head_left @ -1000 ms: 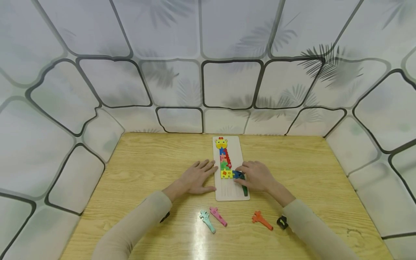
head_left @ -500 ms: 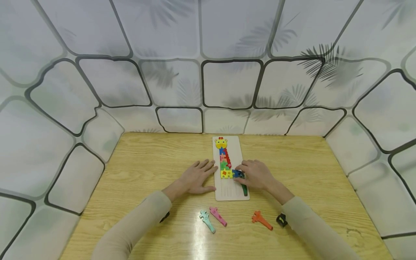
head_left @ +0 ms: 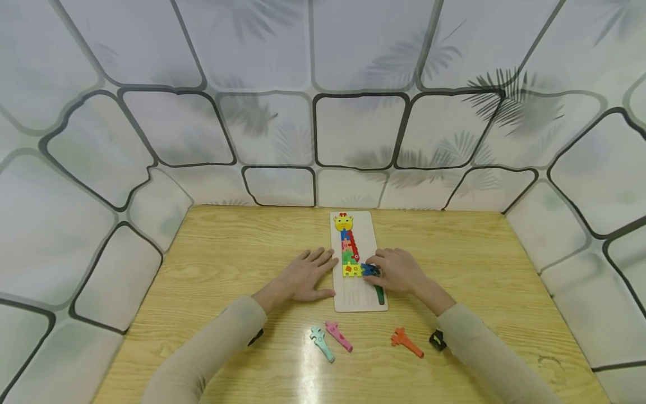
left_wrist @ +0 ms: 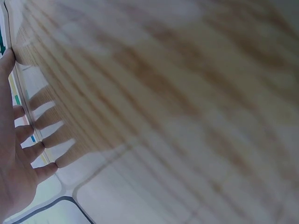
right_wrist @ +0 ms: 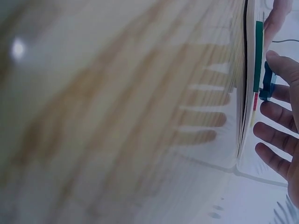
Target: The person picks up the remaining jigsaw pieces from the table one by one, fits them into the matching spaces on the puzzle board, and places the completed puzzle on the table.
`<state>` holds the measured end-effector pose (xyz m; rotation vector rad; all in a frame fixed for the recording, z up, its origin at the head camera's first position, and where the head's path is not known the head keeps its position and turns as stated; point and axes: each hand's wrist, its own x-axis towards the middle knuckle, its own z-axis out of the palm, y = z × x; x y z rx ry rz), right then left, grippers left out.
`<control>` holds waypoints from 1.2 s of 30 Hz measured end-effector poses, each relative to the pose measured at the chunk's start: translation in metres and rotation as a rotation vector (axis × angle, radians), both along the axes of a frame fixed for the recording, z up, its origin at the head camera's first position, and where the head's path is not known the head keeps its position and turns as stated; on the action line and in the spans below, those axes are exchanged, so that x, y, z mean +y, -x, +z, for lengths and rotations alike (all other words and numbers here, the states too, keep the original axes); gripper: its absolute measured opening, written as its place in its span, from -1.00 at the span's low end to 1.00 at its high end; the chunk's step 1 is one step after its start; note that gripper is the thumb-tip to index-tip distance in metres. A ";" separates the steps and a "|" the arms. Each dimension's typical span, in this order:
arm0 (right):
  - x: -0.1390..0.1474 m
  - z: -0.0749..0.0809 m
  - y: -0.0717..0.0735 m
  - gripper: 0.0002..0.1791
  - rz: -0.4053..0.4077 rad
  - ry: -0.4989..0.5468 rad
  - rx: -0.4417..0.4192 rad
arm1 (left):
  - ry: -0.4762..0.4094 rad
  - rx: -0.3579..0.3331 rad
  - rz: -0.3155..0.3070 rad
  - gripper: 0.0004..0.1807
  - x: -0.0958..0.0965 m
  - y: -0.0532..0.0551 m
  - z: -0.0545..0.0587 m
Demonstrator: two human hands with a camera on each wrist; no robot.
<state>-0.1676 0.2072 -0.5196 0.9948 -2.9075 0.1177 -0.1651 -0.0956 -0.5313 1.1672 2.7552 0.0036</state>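
Note:
A pale puzzle board (head_left: pixel 372 230) lies on the table with a giraffe partly laid out on it. The yellow giraffe head (head_left: pixel 344 223) is at the far end, with a column of coloured pieces below it. My right hand (head_left: pixel 398 272) pinches a dark blue puzzle piece (head_left: pixel 370 270) between thumb and forefinger, right beside the yellow piece (head_left: pixel 351 270). In the right wrist view that blue piece (right_wrist: pixel 267 83) stands up from the board. A dark green piece (head_left: pixel 380 295) lies below it, partly under my hand. My left hand (head_left: pixel 309 275) rests flat, fingertips at the board's left edge.
Closer to me on the wooden table (head_left: pixel 242 235) lie a mint piece (head_left: pixel 321 343), a pink piece (head_left: pixel 338 336) and an orange piece (head_left: pixel 406 342). A small black device (head_left: pixel 437 340) sits at my right cuff. Patterned walls (head_left: pixel 360 132) enclose the table's back and sides.
My right hand has shifted very slightly away from me, still pinching the blue puzzle piece. The left hand and the loose pieces have stayed put.

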 end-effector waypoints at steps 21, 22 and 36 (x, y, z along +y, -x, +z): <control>-0.002 0.000 0.002 -0.50 -0.001 -0.019 -0.041 | 0.003 -0.007 -0.001 -0.03 -0.001 0.000 0.003; -0.002 -0.001 0.002 -0.50 0.000 -0.020 -0.041 | 0.002 -0.008 -0.001 -0.03 -0.001 0.000 0.003; -0.004 -0.002 0.003 -0.49 -0.011 -0.034 -0.072 | -0.007 -0.022 0.001 -0.03 -0.001 0.001 0.002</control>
